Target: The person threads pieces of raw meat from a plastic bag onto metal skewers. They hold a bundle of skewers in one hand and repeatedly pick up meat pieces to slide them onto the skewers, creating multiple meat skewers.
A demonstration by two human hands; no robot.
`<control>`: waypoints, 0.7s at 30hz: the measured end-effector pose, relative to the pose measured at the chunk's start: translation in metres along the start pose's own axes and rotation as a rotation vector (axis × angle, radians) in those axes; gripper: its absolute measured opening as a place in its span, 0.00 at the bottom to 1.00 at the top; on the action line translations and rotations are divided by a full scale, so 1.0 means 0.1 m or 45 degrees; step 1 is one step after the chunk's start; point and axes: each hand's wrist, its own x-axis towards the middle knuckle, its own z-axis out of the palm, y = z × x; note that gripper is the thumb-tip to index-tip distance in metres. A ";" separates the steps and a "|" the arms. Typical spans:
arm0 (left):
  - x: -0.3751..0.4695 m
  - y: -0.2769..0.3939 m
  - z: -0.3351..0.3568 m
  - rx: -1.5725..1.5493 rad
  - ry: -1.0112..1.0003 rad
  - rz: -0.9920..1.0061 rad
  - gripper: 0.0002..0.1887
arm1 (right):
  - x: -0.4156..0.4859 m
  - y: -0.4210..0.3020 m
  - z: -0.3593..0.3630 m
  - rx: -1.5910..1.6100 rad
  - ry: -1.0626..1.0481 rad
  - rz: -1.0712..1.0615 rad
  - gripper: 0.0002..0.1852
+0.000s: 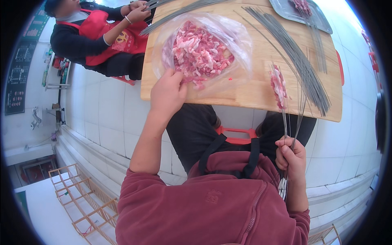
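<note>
A clear plastic bag [242, 39] lies open on the wooden table, holding a heap of raw meat pieces [199, 52]. At the heap's near left edge is my left hand [170, 90], its thumb and fingertips close together against the meat; whether a piece is between them cannot be told. My right hand [292, 156], low at the right in front of the table, is closed around several thin metal skewers [297, 131]. Meat pieces threaded on skewers [278, 87] stand out beyond that hand, over the table's near edge. Other skewers in the hand are bare.
A bundle of metal skewers [294, 58] lies on the wooden table [260, 98] at right. A metal tray [321, 21] with skewered meat is at the far right corner. More skewers [183, 12] lie at the far left, beside a co-worker in a red apron [104, 33] holding skewers.
</note>
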 end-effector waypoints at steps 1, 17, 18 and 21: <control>-0.01 0.00 -0.02 -0.283 -0.001 -0.082 0.10 | -0.01 0.00 0.00 -0.007 0.019 -0.001 0.08; 0.27 0.40 -0.16 -2.079 -0.299 -0.491 0.11 | -0.05 -0.16 0.17 -0.103 0.062 0.033 0.06; 0.27 0.40 -0.15 -2.086 -0.315 -0.486 0.11 | -0.05 -0.16 0.18 -0.113 0.057 0.034 0.06; 0.31 0.47 -0.19 -1.952 -0.343 -0.536 0.11 | -0.05 -0.17 0.19 -0.132 0.036 0.041 0.06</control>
